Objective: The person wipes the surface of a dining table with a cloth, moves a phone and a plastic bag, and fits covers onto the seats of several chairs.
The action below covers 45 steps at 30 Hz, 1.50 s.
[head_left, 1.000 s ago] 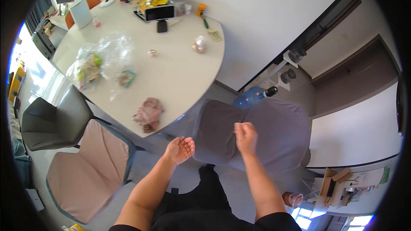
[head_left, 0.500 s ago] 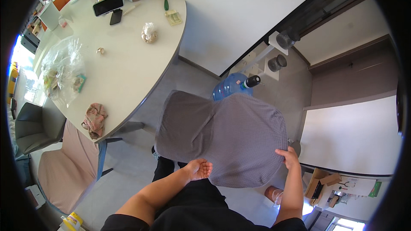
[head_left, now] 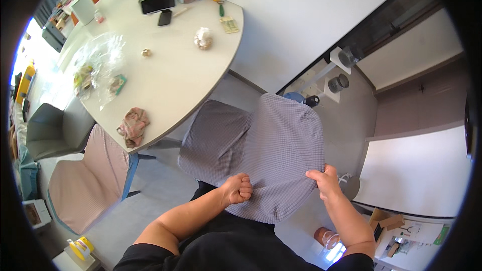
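A grey waffle-textured chair cover [head_left: 283, 145] is stretched over a chair in front of me, over both its seat and its backrest. My left hand [head_left: 238, 188] is closed in a fist on the cover near its lower edge, and folds run out from the fingers. At the right rim of the backrest my right hand [head_left: 323, 180] pinches the cover's edge between thumb and fingers. The fabric is pulled taut between the two hands. The chair's frame and legs are hidden under the cloth.
A pale table [head_left: 175, 78] at the upper left carries a plastic bag [head_left: 103, 65], a crumpled cloth [head_left: 134, 126] and a phone [head_left: 157, 3]. A pink-covered chair [head_left: 95, 180] stands left. Behind the grey chair is a water jug [head_left: 294, 97]; a wall shelf [head_left: 331, 84] holds jars.
My left hand has closed from loosely curled fingers into a fist on the cover. My right hand has drawn the edge inward, wrinkling the fabric. The view has shifted slightly left.
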{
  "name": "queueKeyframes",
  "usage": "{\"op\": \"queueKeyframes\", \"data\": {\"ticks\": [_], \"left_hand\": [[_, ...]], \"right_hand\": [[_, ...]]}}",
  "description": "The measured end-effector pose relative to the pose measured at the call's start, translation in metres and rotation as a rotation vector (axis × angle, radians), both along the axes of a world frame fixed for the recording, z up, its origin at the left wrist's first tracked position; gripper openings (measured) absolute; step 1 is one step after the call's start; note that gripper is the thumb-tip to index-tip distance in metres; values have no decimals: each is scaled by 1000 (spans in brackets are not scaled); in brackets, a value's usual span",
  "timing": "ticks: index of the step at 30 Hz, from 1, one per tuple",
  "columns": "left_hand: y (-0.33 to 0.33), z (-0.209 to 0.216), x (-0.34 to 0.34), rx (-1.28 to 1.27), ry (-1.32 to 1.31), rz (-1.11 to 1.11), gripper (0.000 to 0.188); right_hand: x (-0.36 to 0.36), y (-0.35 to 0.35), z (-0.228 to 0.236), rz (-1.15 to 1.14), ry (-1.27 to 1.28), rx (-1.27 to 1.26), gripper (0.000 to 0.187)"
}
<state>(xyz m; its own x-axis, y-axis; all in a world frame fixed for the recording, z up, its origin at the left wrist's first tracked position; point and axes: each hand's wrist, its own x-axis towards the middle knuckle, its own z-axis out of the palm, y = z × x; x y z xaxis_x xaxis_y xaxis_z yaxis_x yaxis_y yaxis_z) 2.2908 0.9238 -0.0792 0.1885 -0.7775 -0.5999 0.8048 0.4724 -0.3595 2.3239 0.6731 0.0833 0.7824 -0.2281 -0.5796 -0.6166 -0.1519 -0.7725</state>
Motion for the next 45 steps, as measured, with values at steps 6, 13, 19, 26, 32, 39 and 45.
{"op": "queueKeyframes", "data": {"ticks": [6,13,19,26,32,39,45], "left_hand": [[51,6,-3,148,-62,69,38],[86,-8,-8,175,-62,99,36],[100,-2,14,266,-88,149,30],[129,7,37,286,-190,281,29],[148,6,49,306,-225,316,25],[138,-11,65,311,-135,386,25],[117,-11,69,485,-80,503,27]], "right_hand": [[13,23,15,-6,39,-119,19],[35,36,6,-64,-15,-129,20],[59,62,-31,-112,-49,-60,29],[97,94,-68,-174,-80,26,20],[134,111,-89,-212,-47,71,22],[146,119,-105,-393,-41,190,33],[138,121,-109,-470,-20,276,32]]}}
